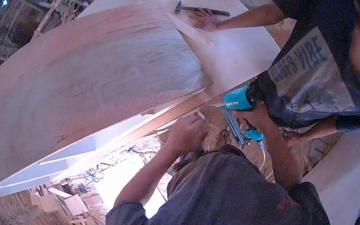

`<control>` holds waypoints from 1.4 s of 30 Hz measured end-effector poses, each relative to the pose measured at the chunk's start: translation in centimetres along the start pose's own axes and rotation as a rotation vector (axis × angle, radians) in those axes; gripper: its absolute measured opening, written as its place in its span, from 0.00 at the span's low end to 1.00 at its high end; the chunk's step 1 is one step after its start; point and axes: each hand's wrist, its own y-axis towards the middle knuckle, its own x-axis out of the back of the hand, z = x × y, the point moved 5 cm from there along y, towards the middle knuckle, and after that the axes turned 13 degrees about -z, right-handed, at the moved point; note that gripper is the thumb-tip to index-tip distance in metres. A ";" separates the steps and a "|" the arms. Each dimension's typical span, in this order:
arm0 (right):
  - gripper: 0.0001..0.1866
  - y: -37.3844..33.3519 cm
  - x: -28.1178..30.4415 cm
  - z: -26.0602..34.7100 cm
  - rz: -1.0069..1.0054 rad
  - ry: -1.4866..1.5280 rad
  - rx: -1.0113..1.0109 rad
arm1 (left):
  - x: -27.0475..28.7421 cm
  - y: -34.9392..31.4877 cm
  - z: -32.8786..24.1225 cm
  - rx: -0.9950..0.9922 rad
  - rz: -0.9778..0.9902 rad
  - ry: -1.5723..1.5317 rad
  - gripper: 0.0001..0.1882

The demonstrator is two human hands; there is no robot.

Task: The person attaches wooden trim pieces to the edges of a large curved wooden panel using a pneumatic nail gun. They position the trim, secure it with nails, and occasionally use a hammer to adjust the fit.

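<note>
In my right hand [256,115] is a teal nail gun [237,100]. Its dark magazine slants down below the nose, and the nose points toward the edge of a wooden panel frame. My left hand [186,133] is closed, just below the long wooden edge strip [162,117]; what its fingers hold, if anything, I cannot make out. Above both hands spreads a large curved plywood sheet [89,75] with a grey-brown, worn-looking face. Beneath its near edge an opening shows pale inner ribs [63,164].
A co-worker in a dark printed shirt [312,58] stands at the right, one hand [204,20] on a pale plywood sheet [241,55] by a hammer [201,9]. A yellowish hose [263,158] hangs from the nail gun. Wood scraps [76,204] lie at lower left.
</note>
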 end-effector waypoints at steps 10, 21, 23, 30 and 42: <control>0.08 0.7 -1.0 -4.1 0.205 -0.060 -0.113 | -12.3 -18.0 7.2 0.668 0.190 -0.190 0.30; 0.10 -4.2 -2.3 -8.1 0.028 -0.125 -0.061 | -20.0 -38.4 12.0 1.029 0.253 -0.490 0.27; 0.10 -5.7 -2.7 -8.6 -0.023 -0.203 -0.061 | -20.1 -39.0 9.2 0.859 0.481 -0.856 0.24; 0.12 -14.1 -6.5 -6.1 -0.126 -0.365 0.000 | -3.3 -36.9 4.1 0.919 0.415 -0.441 0.18; 0.10 -18.9 -10.6 -7.1 -0.024 -0.247 0.145 | 22.5 -30.4 -15.4 -0.437 -0.317 -1.696 0.48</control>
